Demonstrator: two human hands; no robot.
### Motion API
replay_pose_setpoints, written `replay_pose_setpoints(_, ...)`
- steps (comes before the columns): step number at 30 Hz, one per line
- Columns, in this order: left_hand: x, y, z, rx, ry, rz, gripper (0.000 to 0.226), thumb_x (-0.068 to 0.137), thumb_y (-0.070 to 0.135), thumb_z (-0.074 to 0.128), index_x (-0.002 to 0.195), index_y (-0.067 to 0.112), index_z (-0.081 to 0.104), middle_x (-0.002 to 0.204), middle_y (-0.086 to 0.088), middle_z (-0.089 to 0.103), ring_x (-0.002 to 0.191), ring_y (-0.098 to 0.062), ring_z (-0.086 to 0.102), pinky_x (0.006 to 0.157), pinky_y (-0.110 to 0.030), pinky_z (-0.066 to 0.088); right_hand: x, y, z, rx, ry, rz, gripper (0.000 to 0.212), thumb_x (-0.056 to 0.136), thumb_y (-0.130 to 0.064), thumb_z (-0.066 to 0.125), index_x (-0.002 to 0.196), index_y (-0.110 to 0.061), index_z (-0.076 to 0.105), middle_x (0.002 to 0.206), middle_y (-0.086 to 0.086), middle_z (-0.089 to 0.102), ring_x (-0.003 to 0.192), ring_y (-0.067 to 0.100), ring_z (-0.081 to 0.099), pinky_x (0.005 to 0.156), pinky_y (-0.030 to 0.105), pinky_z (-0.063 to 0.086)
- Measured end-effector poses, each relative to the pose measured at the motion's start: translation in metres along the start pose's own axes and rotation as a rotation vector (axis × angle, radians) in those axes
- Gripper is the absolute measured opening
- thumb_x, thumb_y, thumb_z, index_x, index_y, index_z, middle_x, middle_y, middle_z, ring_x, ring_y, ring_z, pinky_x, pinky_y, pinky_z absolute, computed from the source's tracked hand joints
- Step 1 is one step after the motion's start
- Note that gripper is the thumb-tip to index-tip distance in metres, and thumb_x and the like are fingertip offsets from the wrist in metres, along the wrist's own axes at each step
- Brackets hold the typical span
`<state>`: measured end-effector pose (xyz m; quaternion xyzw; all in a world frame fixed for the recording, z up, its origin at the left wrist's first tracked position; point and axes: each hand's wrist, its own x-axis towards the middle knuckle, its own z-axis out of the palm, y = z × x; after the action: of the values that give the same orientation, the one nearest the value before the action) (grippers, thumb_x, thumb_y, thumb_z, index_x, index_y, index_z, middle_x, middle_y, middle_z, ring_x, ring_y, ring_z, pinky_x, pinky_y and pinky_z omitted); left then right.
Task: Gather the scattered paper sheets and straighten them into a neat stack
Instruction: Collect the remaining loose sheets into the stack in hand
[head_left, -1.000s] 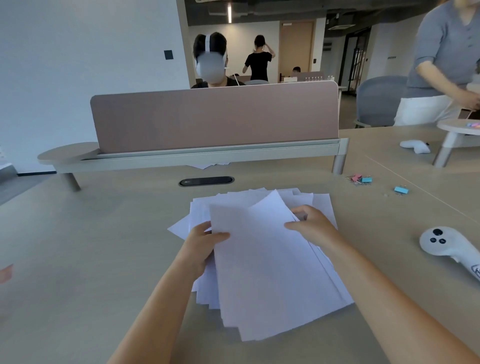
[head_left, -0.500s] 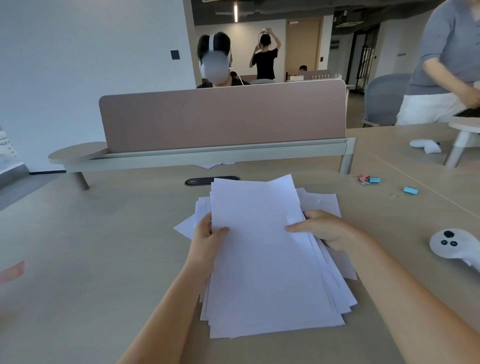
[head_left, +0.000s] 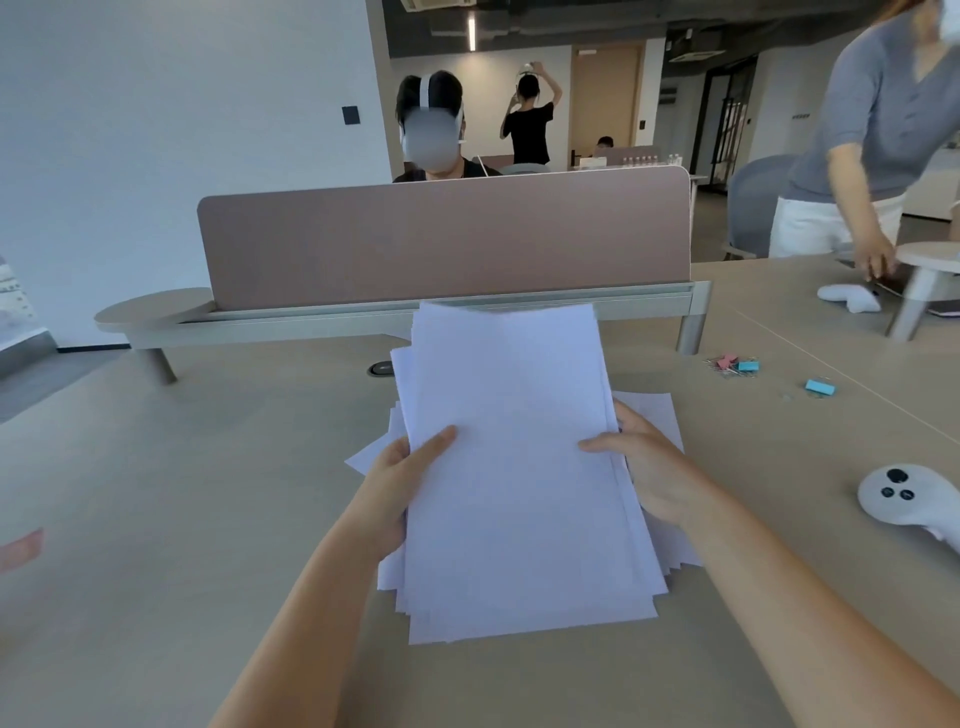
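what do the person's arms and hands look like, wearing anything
Both forearms are bare right to the frame's bottom edge: no sleeves show. The left hand and right hand wear no gloves; no watch, bracelet or ring is visible. Nails look short and unpainted.

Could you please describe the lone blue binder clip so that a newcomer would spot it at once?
Start at the pink divider screen and follow its shelf to the right-hand leg. Past the small cluster of clips, the blue binder clip lies alone on the desk.
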<state>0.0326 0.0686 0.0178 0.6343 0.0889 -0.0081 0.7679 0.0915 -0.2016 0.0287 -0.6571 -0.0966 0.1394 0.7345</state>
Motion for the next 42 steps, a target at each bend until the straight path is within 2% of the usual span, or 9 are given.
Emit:
replay_pose_setpoints(10,0.005,-0.009,-0.037,-0.043,0.011,0.016,0.029,0.095,0.001,0.07,0.121,0.014,0.071,0.108,-0.012,0.083,0.09,-0.033,0.08,0.074,-0.045,0.067,0.005,-0.006,0.02,0.072,-0.097,0.111,0.039,0.094,-0.009,0.064,0.132,-0.017,0.063,0.136,0.007,0.066,0.12,0.026,0.064,0.107,0.042,0.045)
replay_pose_setpoints(14,0.009,-0.021,-0.043,-0.006,0.054,0.106,0.03,0.088,0.002,0.078,0.116,0.014,0.074,0.109,-0.012,0.083,0.091,-0.033,0.08,0.088,-0.054,0.062,0.009,-0.009,-0.018,0.034,0.327,0.185,0.055,0.093,-0.023,0.069,0.143,-0.012,0.05,0.155,0.003,0.038,0.144,0.023,0.034,0.12,0.039,0.028)
replay_pose_setpoints(18,0.015,-0.025,-0.04,-0.006,0.07,0.155,0.043,0.075,0.011,0.079,0.117,0.013,0.072,0.116,-0.018,0.08,0.094,-0.035,0.078,0.091,-0.057,0.061,0.02,0.001,-0.028,-0.028,0.368,0.277,0.047,0.088,-0.014,0.074,0.131,-0.004,0.059,0.129,0.009,0.057,0.116,0.023,0.055,0.092,0.033,0.047)
replay_pose_setpoints(24,0.015,-0.028,-0.042,0.046,0.101,0.142,0.032,0.094,0.0,0.071,0.125,0.008,0.069,0.111,-0.012,0.082,0.095,-0.032,0.08,0.081,-0.047,0.065,0.029,-0.003,-0.014,-0.393,0.323,0.186,0.022,0.078,-0.022,0.08,0.081,-0.013,0.06,0.077,0.008,0.061,0.072,0.025,0.056,0.068,0.03,0.041)
replay_pose_setpoints(28,0.015,-0.028,-0.042,0.091,0.111,0.138,0.032,0.095,0.001,0.07,0.127,0.004,0.069,0.117,-0.018,0.08,0.103,-0.039,0.078,0.081,-0.045,0.066,0.022,0.004,-0.005,-0.734,0.34,0.085,0.017,0.08,-0.018,0.078,0.081,-0.012,0.062,0.079,0.003,0.065,0.067,0.017,0.059,0.053,0.021,0.039)
replay_pose_setpoints(32,0.012,-0.027,-0.041,0.09,0.119,0.12,0.029,0.096,0.003,0.07,0.125,0.006,0.07,0.113,-0.015,0.082,0.093,-0.03,0.081,0.073,-0.039,0.066,0.026,0.019,-0.003,-1.169,0.594,-0.096,0.056,0.077,-0.038,0.079,0.117,-0.004,0.058,0.109,0.015,0.057,0.101,0.034,0.055,0.078,0.036,0.044)
replay_pose_setpoints(36,0.011,-0.026,-0.039,0.085,0.116,0.119,0.029,0.096,0.003,0.07,0.125,0.006,0.07,0.112,-0.015,0.082,0.091,-0.029,0.081,0.071,-0.037,0.065,0.03,0.012,0.008,-0.897,0.33,0.122,0.06,0.076,-0.04,0.079,0.06,-0.018,0.025,0.059,0.0,0.025,0.055,0.018,0.028,0.051,0.03,0.016)
replay_pose_setpoints(40,0.01,-0.025,-0.039,0.083,0.12,0.132,0.026,0.097,0.003,0.069,0.122,0.007,0.071,0.11,-0.014,0.083,0.088,-0.027,0.082,0.07,-0.036,0.065,0.041,-0.003,0.012,-0.685,0.177,0.315,0.049,0.061,-0.043,0.085,0.06,-0.01,0.049,0.057,0.005,0.048,0.064,0.025,0.046,0.065,0.031,0.035)
replay_pose_setpoints(42,0.009,-0.025,-0.039,0.074,0.122,0.132,0.025,0.097,0.003,0.068,0.122,0.008,0.071,0.107,-0.011,0.084,0.088,-0.027,0.082,0.069,-0.036,0.065,0.043,-0.005,0.012,-0.542,0.104,0.368,0.05,0.065,-0.037,0.086,0.091,0.001,0.069,0.077,0.013,0.071,0.07,0.028,0.06,0.067,0.034,0.048)
